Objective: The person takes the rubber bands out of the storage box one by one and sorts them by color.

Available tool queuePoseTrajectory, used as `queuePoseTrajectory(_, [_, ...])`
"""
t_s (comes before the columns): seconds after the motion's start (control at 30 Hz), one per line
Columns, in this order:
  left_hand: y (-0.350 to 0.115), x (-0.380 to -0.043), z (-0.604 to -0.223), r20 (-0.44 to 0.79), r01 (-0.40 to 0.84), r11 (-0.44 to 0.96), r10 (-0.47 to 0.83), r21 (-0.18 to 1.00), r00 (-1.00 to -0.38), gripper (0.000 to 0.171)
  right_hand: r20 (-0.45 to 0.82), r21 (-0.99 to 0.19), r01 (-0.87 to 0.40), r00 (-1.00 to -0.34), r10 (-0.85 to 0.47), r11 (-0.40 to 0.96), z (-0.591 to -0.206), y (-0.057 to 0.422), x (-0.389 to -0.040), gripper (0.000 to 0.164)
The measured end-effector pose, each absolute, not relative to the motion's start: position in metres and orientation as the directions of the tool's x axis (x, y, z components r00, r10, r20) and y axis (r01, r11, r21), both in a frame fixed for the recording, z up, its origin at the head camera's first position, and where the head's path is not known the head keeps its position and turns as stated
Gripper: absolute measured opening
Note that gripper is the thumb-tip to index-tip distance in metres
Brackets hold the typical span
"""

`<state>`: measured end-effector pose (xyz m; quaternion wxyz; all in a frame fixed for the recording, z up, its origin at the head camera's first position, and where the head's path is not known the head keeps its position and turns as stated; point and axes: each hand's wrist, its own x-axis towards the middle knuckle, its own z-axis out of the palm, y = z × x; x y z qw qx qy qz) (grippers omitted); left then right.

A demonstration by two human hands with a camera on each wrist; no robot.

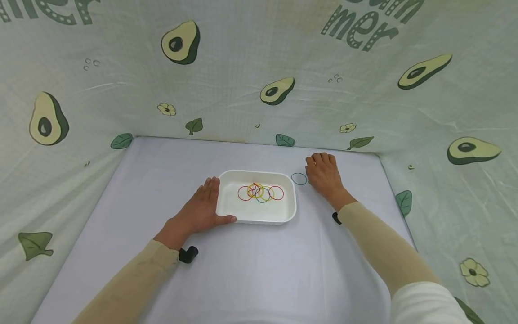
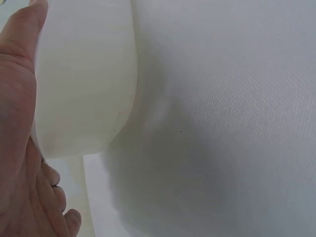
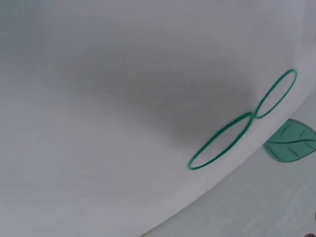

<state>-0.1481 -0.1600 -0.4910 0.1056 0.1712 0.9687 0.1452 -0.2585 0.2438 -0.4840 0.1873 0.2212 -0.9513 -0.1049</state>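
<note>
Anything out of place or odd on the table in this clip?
Yes: green rubber bands lie on the table outside the white tray, beside the right hand, while the other bands sit inside it.

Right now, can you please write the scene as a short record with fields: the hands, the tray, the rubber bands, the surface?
left hand: rests flat against the left side of the white tray, thumb along its near edge
right hand: on the white cloth to the right of the tray, fingers bent down, holding nothing that shows
tray contents: coloured rubber bands, red, yellow and green, overlapping
outside the tray: two green rubber bands on the cloth, touching, beside the right hand
backdrop: avocado-print fabric
</note>
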Motion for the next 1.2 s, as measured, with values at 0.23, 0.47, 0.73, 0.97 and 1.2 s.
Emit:
queuePoseTrajectory(0.23, [-0.161,-0.148,-0.489,-0.150,0.300,0.897,0.362,0.323,-0.920,0.134,0.318,0.299,-0.504,-0.748,-0.582,0.810,-0.471,0.201,-0.251,0.025])
queuePoseTrajectory(0.47, [-0.162,-0.150,-0.491,-0.160,0.284,0.899,0.350,0.332,-0.923,0.136,0.232,0.318,-0.704,-0.592,-0.772,0.635,-0.473,0.167,-0.243,0.017])
queuePoseTrajectory(0.73, [-0.163,-0.150,-0.493,-0.155,0.286,0.897,0.353,0.337,-0.923,0.137,0.056,0.306,-0.837,-0.460,-0.886,0.454,-0.481,0.142,-0.238,0.031])
queuePoseTrajectory(0.97, [-0.163,-0.150,-0.494,-0.149,0.305,0.892,0.370,0.335,-0.917,0.134,0.010,0.317,-0.903,-0.303,-0.953,0.290,-0.491,0.131,-0.238,0.023])
queuePoseTrajectory(1.2, [-0.163,-0.149,-0.491,-0.160,0.293,0.888,0.366,0.354,-0.917,0.134,-0.047,0.344,-0.916,-0.236,-0.971,0.206,-0.497,0.126,-0.238,0.023])
